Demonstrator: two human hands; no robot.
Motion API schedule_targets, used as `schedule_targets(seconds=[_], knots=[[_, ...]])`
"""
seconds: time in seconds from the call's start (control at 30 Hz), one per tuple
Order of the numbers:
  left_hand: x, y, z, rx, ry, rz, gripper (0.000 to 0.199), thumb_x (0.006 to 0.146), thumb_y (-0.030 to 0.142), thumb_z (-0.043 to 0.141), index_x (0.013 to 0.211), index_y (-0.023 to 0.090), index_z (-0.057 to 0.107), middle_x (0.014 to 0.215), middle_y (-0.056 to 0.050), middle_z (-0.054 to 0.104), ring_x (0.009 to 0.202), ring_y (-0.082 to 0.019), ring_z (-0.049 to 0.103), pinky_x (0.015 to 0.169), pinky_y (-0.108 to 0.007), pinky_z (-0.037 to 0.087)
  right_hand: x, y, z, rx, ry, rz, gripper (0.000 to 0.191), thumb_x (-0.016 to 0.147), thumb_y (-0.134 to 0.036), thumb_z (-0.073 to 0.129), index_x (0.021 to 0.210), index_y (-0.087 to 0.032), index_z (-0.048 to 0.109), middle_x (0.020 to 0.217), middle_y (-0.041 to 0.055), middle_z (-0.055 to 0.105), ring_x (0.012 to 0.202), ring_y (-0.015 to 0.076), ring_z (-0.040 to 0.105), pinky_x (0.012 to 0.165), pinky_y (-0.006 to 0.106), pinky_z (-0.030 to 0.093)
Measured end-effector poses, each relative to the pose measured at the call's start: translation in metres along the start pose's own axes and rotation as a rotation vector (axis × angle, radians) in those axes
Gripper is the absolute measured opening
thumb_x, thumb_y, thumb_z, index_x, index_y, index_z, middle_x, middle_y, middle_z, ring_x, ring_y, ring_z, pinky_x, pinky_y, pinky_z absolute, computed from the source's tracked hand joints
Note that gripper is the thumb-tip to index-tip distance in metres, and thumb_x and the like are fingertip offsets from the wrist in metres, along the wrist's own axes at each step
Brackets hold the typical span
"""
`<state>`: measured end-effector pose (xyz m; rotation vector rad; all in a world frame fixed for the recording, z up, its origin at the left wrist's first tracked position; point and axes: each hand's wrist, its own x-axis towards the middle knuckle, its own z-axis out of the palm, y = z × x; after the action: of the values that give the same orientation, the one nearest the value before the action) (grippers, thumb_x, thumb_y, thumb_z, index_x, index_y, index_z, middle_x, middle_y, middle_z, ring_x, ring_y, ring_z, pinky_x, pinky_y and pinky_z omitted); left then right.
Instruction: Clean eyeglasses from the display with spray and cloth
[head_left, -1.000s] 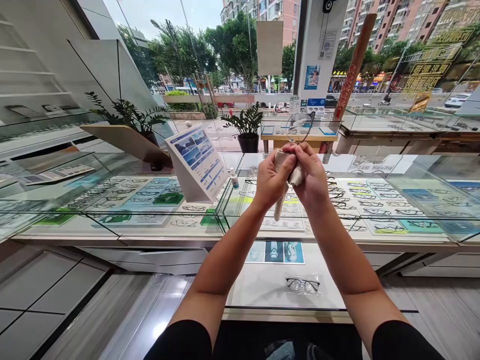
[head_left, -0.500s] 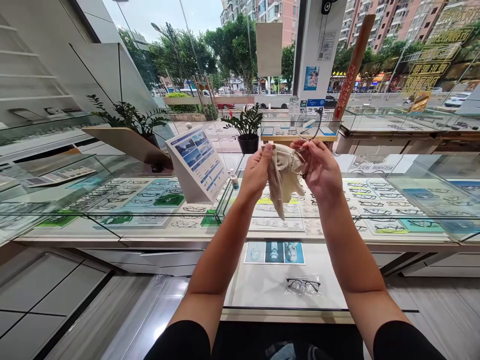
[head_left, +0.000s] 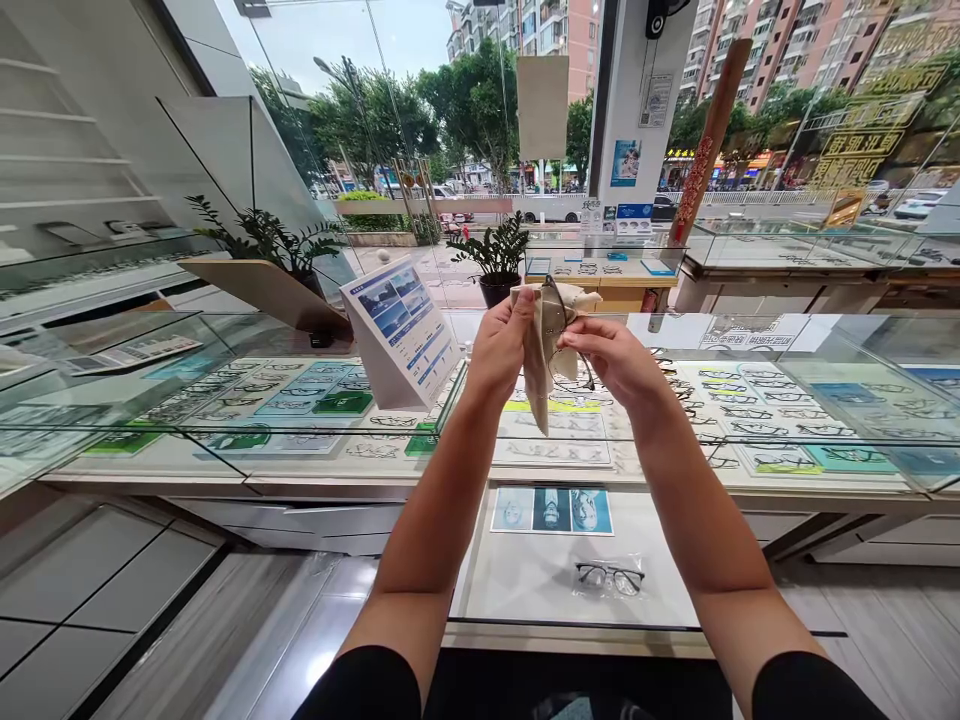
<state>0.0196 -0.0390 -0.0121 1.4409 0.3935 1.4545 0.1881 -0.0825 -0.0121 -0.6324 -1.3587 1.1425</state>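
Note:
My left hand pinches a beige cloth that hangs down below its thumb and spreads out behind the lenses. A pair of dark-rimmed glasses is held up against the cloth, tilted on its side. Thumb and fingertips of my right hand are closed on the middle of the frame. Part of the glasses is hidden by the cloth and my fingers. Both hands are raised above the glass display counter.
Rows of eyeglasses lie inside the glass counter. A standing calendar is left of my hands, with a potted plant behind them. On the lower shelf, glasses in a clear bag lie near a printed picture strip.
My right hand has moved left and turned, bringing the glasses from upright beside the cloth to tilted against it. The cloth now bunches behind the lenses.

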Motion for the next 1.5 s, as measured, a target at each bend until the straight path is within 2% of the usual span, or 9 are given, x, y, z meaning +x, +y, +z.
schedule_targets(seconds=[0.23, 0.33, 0.43, 0.67, 1.0, 1.1, 1.2, 1.33, 1.5], knots=[[-0.001, 0.01, -0.007, 0.008, -0.125, 0.017, 0.054, 0.081, 0.07, 0.092, 0.086, 0.019, 0.076, 0.08, -0.002, 0.077, 0.075, -0.016, 0.074, 0.072, -0.029, 0.061, -0.002, -0.003, -0.004, 0.057, 0.021, 0.031, 0.026, 0.061, -0.037, 0.098, 0.073, -0.023, 0.08, 0.077, 0.0004, 0.076, 0.084, 0.0189, 0.068, 0.095, 0.037, 0.053], [-0.003, 0.019, -0.008, 0.002, -0.211, -0.001, 0.047, 0.078, 0.06, 0.098, 0.094, 0.019, 0.079, 0.087, -0.003, 0.079, 0.081, -0.017, 0.075, 0.078, -0.028, 0.061, -0.003, -0.006, -0.004, 0.058, 0.027, 0.036, 0.028, 0.061, -0.038, 0.099, 0.074, -0.024, 0.08, 0.078, 0.0007, 0.076, 0.084, 0.0193, 0.068, 0.092, 0.037, 0.054], [-0.005, 0.021, -0.006, 0.025, -0.224, 0.006, 0.047, 0.075, 0.051, 0.102, 0.103, 0.02, 0.081, 0.092, -0.004, 0.08, 0.08, -0.017, 0.073, 0.077, -0.027, 0.06, -0.004, -0.007, -0.004, 0.058, 0.019, 0.039, 0.029, 0.062, -0.04, 0.099, 0.074, -0.023, 0.079, 0.08, 0.0009, 0.076, 0.085, 0.0194, 0.068, 0.091, 0.036, 0.054], [-0.005, 0.008, 0.007, 0.037, -0.086, 0.076, 0.053, 0.07, 0.054, 0.104, 0.099, 0.02, 0.077, 0.088, -0.001, 0.077, 0.073, -0.013, 0.068, 0.07, -0.025, 0.056, -0.005, -0.003, -0.001, 0.067, -0.03, 0.062, 0.029, 0.063, -0.041, 0.1, 0.077, -0.022, 0.083, 0.082, 0.001, 0.076, 0.083, 0.0178, 0.065, 0.088, 0.035, 0.054], [-0.007, -0.006, 0.018, 0.105, 0.185, 0.213, 0.057, 0.087, 0.074, 0.084, 0.075, 0.021, 0.065, 0.065, 0.003, 0.06, 0.059, -0.01, 0.054, 0.056, -0.025, 0.043, -0.004, -0.001, 0.007, 0.046, -0.082, 0.081, 0.028, 0.062, -0.037, 0.099, 0.082, -0.023, 0.084, 0.085, 0.0006, 0.079, 0.091, 0.0205, 0.07, 0.099, 0.039, 0.055], [-0.004, -0.005, 0.013, 0.058, 0.121, 0.144, 0.058, 0.088, 0.076, 0.081, 0.078, 0.021, 0.066, 0.067, 0.001, 0.064, 0.064, -0.014, 0.063, 0.058, -0.027, 0.049, -0.004, -0.001, 0.005, 0.047, -0.061, 0.087, 0.028, 0.062, -0.037, 0.099, 0.08, -0.022, 0.083, 0.083, 0.0011, 0.078, 0.088, 0.0199, 0.069, 0.096, 0.038, 0.055], [-0.002, 0.002, 0.003, 0.01, -0.027, 0.039, 0.056, 0.085, 0.074, 0.086, 0.083, 0.021, 0.07, 0.071, -0.001, 0.068, 0.071, -0.018, 0.071, 0.062, -0.028, 0.055, -0.003, -0.003, 0.001, 0.06, -0.027, 0.088, 0.028, 0.064, -0.037, 0.098, 0.078, -0.021, 0.081, 0.081, 0.0016, 0.076, 0.086, 0.0191, 0.068, 0.092, 0.037, 0.055], [-0.002, 0.014, -0.009, 0.011, -0.191, -0.048, 0.051, 0.077, 0.064, 0.098, 0.093, 0.021, 0.076, 0.085, -0.002, 0.076, 0.077, -0.017, 0.073, 0.07, -0.027, 0.059, -0.001, -0.002, -0.004, 0.083, 0.011, 0.105, 0.029, 0.064, -0.037, 0.098, 0.08, -0.021, 0.079, 0.082, 0.0019, 0.077, 0.085, 0.0188, 0.068, 0.088, 0.036, 0.055], [-0.001, 0.015, -0.01, 0.03, -0.215, -0.038, 0.054, 0.068, 0.051, 0.106, 0.102, 0.02, 0.079, 0.089, -0.002, 0.078, 0.077, -0.014, 0.071, 0.075, -0.025, 0.059, 0.002, 0.001, 0.0, 0.116, 0.007, 0.13, 0.033, 0.061, -0.037, 0.099, 0.081, -0.021, 0.078, 0.081, 0.0011, 0.076, 0.083, 0.0181, 0.068, 0.086, 0.035, 0.056]])
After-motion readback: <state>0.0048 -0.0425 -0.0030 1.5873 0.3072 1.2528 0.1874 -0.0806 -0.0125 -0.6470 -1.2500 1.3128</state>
